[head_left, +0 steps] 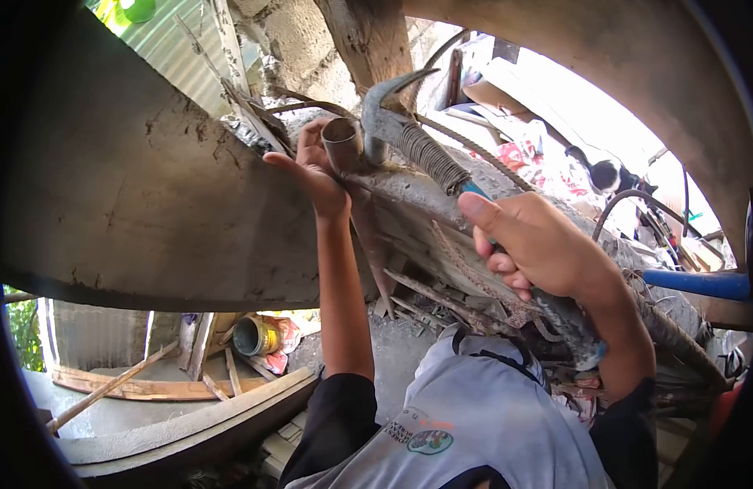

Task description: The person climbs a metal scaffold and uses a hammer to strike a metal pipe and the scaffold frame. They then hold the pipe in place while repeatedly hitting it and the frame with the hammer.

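Note:
A claw hammer (386,122) is gripped by my right hand (547,244), closed round its blue handle below the cord-wrapped neck. Its claw points up and to the right, and its striking face is down at the concrete ledge (417,186). Just left of the hammer head, a short hollow metal pipe (342,145) stands at the ledge with its round mouth up. My left hand (318,167) is at the pipe's left side, palm towards me. Its fingers bend behind the pipe and its thumb sticks out to the left. The fingertips are partly hidden.
A large curved grey panel (189,204) fills the left. Rebar (478,151) runs along the ledge, by a wooden post (368,41). A blue pipe (694,283) is at the right. A black-and-white cat (608,175) is beyond. A bucket (250,336) lies lower left.

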The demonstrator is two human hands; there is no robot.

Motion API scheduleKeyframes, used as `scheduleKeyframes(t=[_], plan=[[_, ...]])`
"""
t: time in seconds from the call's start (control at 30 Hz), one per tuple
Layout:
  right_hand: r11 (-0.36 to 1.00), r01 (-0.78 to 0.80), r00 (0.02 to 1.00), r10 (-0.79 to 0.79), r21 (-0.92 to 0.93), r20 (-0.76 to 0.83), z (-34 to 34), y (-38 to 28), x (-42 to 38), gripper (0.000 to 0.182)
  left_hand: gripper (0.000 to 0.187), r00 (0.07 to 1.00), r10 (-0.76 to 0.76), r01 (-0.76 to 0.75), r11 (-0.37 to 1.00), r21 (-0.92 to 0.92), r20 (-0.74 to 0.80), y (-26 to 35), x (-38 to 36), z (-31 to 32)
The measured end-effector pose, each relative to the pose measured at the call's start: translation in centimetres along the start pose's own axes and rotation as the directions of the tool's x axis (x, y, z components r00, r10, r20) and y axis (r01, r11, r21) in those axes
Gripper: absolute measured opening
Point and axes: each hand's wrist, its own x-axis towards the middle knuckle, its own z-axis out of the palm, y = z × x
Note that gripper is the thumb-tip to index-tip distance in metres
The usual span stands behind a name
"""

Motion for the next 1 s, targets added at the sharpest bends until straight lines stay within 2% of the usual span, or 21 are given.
scheduleKeyframes(t=[0.07,0.13,0.2,0.27,0.33,0.47,0.53,0.6,0.67,0.73,0.8,0.87,0.93,1.0], plan=[[0.996,-0.007,0.999,0.003,-0.092,-0.046,-0.6,-0.7,-1.2,0.061,0.094,0.999,-0.029,0.028,0.999,-0.03,-0.03,0.1,-0.1,0.1],[0.993,-0.016,0.996,0.005,-0.12,-0.091,-0.9,-2.2,-2.9,0.059,0.094,0.997,-0.01,0.012,1.0,0.016,-0.075,0.1,-0.3,0.3],[1.0,0.02,0.995,-0.018,0.014,-0.097,-2.0,-2.5,-3.8,0.055,0.094,0.998,0.012,-0.009,0.999,0.036,-0.067,0.1,-0.3,0.2],[0.999,0.017,0.995,-0.013,0.039,-0.098,-1.9,-2.7,-2.9,0.054,0.094,0.998,0.011,-0.008,0.999,0.038,-0.068,0.0,-0.3,-0.2],[0.993,-0.07,0.997,0.068,-0.091,-0.025,-1.2,-2.4,-0.2,0.056,0.094,0.998,0.003,0.002,0.997,0.079,-0.058,0.1,-0.2,0.1],[0.991,-0.028,0.999,0.032,-0.131,0.026,-1.0,-2.4,0.8,0.057,0.096,0.997,-0.035,0.034,0.999,-0.02,-0.067,0.4,-0.5,0.5],[0.993,-0.039,0.999,0.04,-0.107,0.004,-1.0,-2.7,-0.1,0.057,0.096,0.995,-0.047,0.045,0.999,-0.028,-0.083,0.6,-0.7,0.4],[0.98,-0.074,0.997,0.069,-0.187,-0.03,-1.2,-3.5,-1.2,0.06,0.096,0.992,-0.05,0.047,0.998,-0.034,-0.114,0.3,-0.5,0.3],[0.977,-0.078,0.997,0.073,-0.2,-0.033,-2.0,-4.3,-2.7,0.059,0.095,0.996,-0.041,0.034,0.996,-0.079,-0.082,0.4,-0.7,0.3],[0.988,-0.132,0.99,0.127,-0.078,-0.062,-2.6,-4.5,-3.6,0.058,0.096,0.994,-0.004,0.004,1.0,0.001,-0.107,0.2,-0.7,0.7],[0.987,-0.144,0.989,0.143,-0.076,-0.022,-2.4,-4.2,-2.0,0.059,0.097,0.99,0.084,-0.065,0.984,0.165,-0.115,-0.1,-0.5,0.8],[0.961,-0.022,1.0,0.022,-0.275,-0.006,-0.6,-3.1,1.4,0.059,0.097,0.989,0.1,-0.077,0.978,0.192,-0.111,0.3,-0.8,1.6],[0.948,0.036,0.996,-0.061,-0.315,-0.07,0.0,-2.2,4.2,0.06,0.098,0.988,0.086,-0.068,0.989,0.134,-0.129,0.2,-0.7,1.5],[0.965,0.011,0.998,-0.026,-0.263,-0.054,0.1,-2.1,4.1,0.059,0.098,0.991,0.054,-0.039,0.992,0.118,-0.125,0.2,-1.0,1.2]])
